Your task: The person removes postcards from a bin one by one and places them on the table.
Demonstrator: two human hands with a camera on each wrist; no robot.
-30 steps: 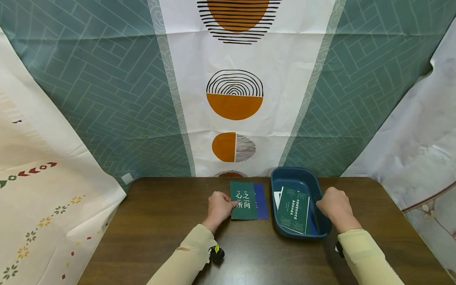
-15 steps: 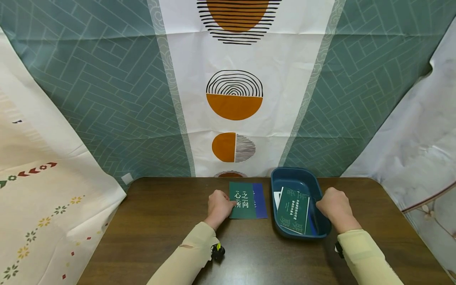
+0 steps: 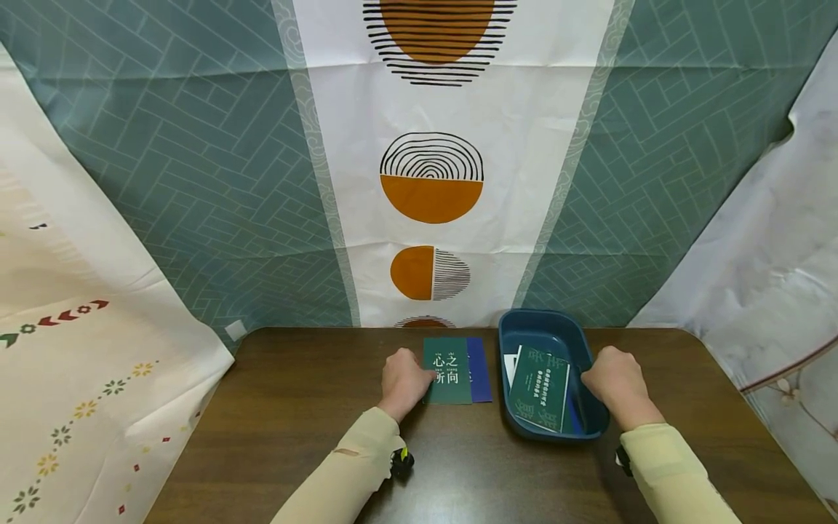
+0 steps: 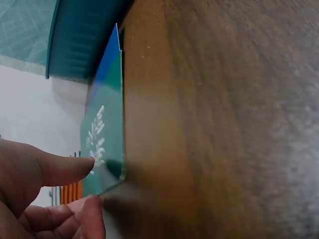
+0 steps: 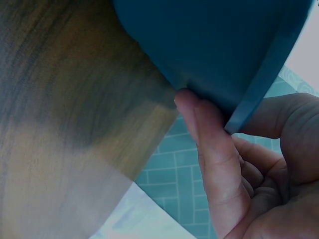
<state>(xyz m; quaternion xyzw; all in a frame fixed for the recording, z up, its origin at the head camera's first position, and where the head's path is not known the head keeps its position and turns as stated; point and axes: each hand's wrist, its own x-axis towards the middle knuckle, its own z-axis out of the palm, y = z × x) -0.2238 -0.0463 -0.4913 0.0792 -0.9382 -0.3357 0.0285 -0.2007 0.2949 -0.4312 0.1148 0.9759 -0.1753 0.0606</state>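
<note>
A thin green notebook (image 3: 447, 386) with white Chinese characters lies on the table, overlapping a blue notebook (image 3: 481, 371) that shows at its right. At the green notebook's left edge, my left hand (image 3: 404, 383) pinches it, thumb over the cover and fingers at the edge; the left wrist view shows the thumb (image 4: 70, 169) above the cover. My right hand (image 3: 614, 386) grips the right rim of a dark blue plastic bin (image 3: 540, 320). In the right wrist view, the thumb and fingers (image 5: 217, 149) lie on either side of the rim. Another green notebook (image 3: 533, 400) rests inside the bin.
Under the bin's green notebook, white and blue edges of other items show. The brown wooden table (image 3: 301, 437) ends at a patterned curtain (image 3: 262, 182) behind. White cloths (image 3: 72, 364) hang at the left and right sides.
The green and blue notebooks have shifted very slightly left with my left hand, then stayed nearly still. My right hand and the bin have not moved.
</note>
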